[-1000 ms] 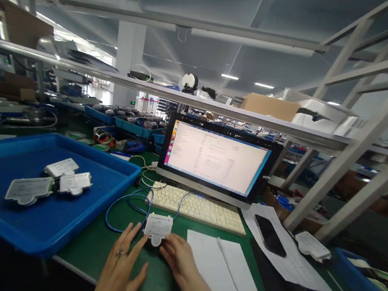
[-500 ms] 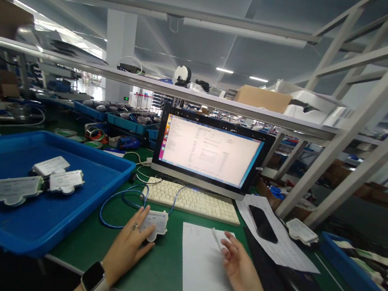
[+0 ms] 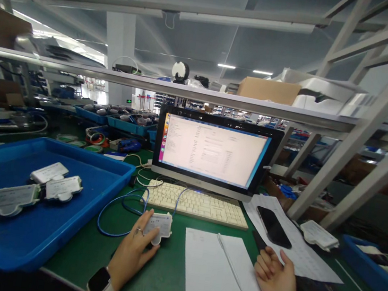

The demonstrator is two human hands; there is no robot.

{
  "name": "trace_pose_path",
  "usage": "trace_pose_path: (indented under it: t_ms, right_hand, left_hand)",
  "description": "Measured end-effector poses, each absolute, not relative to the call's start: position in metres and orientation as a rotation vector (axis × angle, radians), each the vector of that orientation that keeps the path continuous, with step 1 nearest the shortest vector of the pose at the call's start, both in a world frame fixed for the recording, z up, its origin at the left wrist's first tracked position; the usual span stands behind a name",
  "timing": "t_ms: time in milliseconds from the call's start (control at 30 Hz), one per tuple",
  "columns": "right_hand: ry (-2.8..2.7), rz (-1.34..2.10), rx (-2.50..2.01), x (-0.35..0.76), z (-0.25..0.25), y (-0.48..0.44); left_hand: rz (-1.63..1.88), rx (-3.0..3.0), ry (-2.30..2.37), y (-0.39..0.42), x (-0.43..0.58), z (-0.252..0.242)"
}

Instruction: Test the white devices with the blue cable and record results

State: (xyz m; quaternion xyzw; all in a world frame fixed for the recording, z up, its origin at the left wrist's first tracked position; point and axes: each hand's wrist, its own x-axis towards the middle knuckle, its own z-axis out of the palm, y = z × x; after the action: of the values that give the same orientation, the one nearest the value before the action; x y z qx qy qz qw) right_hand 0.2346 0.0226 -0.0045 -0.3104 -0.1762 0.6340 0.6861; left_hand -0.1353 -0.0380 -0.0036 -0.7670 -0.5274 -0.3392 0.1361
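Note:
My left hand, a ring on one finger and a smartwatch on the wrist, grips a flat white plastic module with a printed label against the green bench. Fingers lie over its left side while the thumb is at its lower edge. A blue cable loops beside it. My right hand rests palm up at the right edge of a white paper sheet, fingers loosely curled and holding nothing. On that sheet lies a slim pale pen, apart from the hand.
A blue tray at left holds three similar modules. Behind my hands stand a keyboard and a lit monitor. To the right are a phone on papers, another module and a blue bin.
My right hand has let go of the pen, which now lies on the paper, and has moved right. My left hand stays on the module. The view has shifted slightly.

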Motion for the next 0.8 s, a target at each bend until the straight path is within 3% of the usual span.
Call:
trace_pose_path:
  t_ms: [800]
  right_hand:
    - [-0.285,1.414,-0.662,0.2315,0.0003,0.0204]
  left_hand:
    - [-0.967,-2.223,-1.494,-0.0372,-0.1388,-0.0032]
